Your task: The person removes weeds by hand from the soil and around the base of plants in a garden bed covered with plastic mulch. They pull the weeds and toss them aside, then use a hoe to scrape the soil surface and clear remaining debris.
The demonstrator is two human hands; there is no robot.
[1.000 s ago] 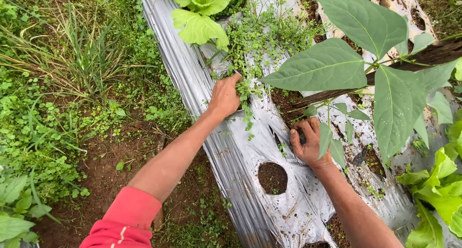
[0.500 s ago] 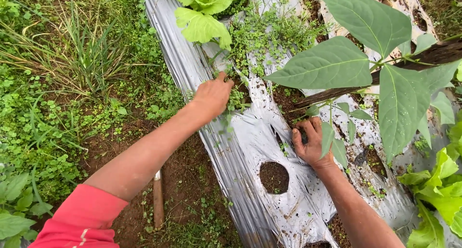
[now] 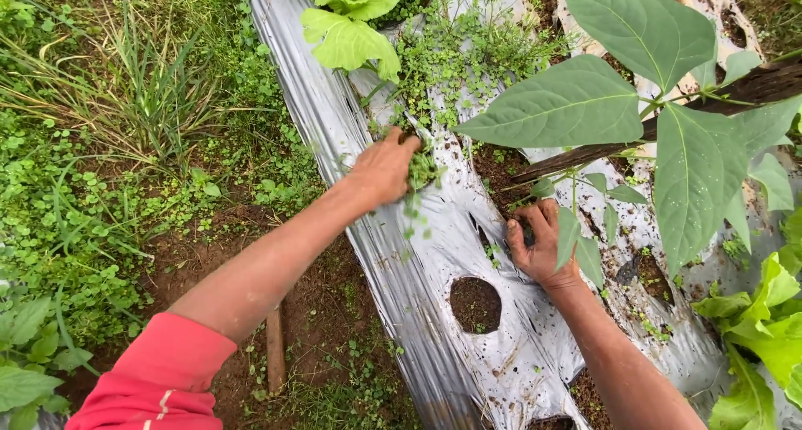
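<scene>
We note the left hand closed around a tuft of small-leaved weeds at the torn edge of the silver plastic mulch. Against the view half a second earlier, this hand has shifted slightly right and lower, back onto the weed patch; then it sat further left with the fingers less buried in green. Now sprigs hang below the fist and a few loose bits lie on the sheet just beneath, so we judge that the grip has taken hold and the tuft is coming away from the soil, though the roots are hidden.

The right hand has hardly moved across the three views. Its fingers are curled down at a tear in the sheet, pressing on or pinching something dark. We cannot tell whether it holds plastic, soil or a stem.

The round planting hole below both hands holds bare soil and is untouched. The remaining weed mat spreads above the left hand, toward the pale leafy plant at the top, and looks as dense as before. A broad-leaved plant overhangs the right hand and covers part of the bed.

Reading: one handful is being cleared at the near edge of the patch, and most of the growth above it stands. A wooden handle lies on the dirt path under the left forearm, not in use.
</scene>
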